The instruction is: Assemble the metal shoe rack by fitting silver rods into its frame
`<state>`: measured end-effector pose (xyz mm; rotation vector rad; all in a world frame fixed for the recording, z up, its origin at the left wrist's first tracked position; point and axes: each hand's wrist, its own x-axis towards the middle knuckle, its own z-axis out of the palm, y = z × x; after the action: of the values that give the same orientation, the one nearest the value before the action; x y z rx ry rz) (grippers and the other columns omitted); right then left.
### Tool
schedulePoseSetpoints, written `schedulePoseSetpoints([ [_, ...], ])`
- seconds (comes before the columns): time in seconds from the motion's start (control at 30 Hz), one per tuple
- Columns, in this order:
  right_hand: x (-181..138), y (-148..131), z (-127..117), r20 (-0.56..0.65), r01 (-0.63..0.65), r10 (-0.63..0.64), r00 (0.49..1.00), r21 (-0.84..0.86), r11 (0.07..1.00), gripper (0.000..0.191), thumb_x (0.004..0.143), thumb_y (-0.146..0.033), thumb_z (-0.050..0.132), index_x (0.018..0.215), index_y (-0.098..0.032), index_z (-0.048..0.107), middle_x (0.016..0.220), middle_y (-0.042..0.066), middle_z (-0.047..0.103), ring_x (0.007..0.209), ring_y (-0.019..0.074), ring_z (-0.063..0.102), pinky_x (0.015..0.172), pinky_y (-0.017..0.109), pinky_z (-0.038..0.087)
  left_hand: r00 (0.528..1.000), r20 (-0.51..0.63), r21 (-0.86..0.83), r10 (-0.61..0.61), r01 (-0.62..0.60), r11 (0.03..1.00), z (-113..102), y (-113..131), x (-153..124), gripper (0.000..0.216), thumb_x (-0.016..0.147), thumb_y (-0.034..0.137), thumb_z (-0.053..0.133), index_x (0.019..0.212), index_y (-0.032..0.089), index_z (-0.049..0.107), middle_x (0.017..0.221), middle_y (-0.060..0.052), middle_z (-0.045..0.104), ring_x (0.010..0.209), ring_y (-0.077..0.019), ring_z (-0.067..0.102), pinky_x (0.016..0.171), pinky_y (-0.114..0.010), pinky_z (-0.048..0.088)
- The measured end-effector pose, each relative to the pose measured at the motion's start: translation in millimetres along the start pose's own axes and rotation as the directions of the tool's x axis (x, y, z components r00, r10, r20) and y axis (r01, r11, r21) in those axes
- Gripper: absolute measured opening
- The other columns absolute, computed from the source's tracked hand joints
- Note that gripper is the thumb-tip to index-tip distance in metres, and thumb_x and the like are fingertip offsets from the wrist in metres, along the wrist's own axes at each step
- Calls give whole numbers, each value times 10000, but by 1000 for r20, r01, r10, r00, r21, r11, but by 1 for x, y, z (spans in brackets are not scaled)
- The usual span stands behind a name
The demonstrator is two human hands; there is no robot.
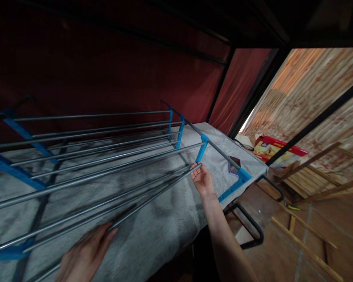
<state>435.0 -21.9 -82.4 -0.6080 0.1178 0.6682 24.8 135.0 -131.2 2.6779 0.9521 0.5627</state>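
A grey metal rod [148, 204] slants across the front of a shelf rack with grey rods and blue plastic brackets [17, 172]. My left hand [86, 252] is wrapped round the rod toward its near left part. My right hand [201, 178], palm turned up, has its fingers curled round the rod's far right end. Just above those fingers is the lower end of a blue bracket [202, 148]; whether the rod end touches it I cannot tell. Farther right, a blue corner bracket [237, 185] joins the rack's side bar and has no rod in it.
The rack lies on a grey fleecy cover [164, 231]. A phone-like object [233, 165] rests on the cover by the corner bracket. To the right are a red and yellow box [278, 150], wooden frames [308, 243] and green-handled pliers [292, 206] on the tiled floor.
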Motion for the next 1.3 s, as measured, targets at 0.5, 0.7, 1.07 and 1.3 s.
schedulePoseSetpoints([
  [0.5,-35,40,14,-192,-202,201,961,13,979,538,1107,-460,313,752,-225,642,612,-1,640,568,143,628,590,273,567,957,-157,369,242,-170,914,-4,64,0,406,1104,375,402,991,193,746,853,-43,797,727,-236,763,675,-357,558],
  [0.7,-55,64,16,-178,-288,274,945,-58,956,561,1097,-531,296,785,-221,644,666,27,671,622,168,666,668,329,616,916,-264,399,302,-181,899,-6,69,3,326,1084,370,488,966,190,732,812,-31,769,715,-215,733,688,-348,541],
  [1.07,-67,91,3,-142,-295,271,952,-197,935,581,1126,-507,217,749,-261,584,658,-1,674,648,157,684,833,383,662,928,-232,394,291,-184,900,-14,79,8,249,1060,346,565,912,198,701,758,-24,696,729,-194,676,708,-360,494],
  [1.3,-56,90,-12,-109,-248,225,968,-295,923,553,1114,-450,235,724,-269,583,652,18,664,635,171,695,786,398,677,961,-146,344,236,-175,923,-17,82,6,225,1060,342,565,938,193,683,832,-51,706,803,-208,682,735,-374,488],
])
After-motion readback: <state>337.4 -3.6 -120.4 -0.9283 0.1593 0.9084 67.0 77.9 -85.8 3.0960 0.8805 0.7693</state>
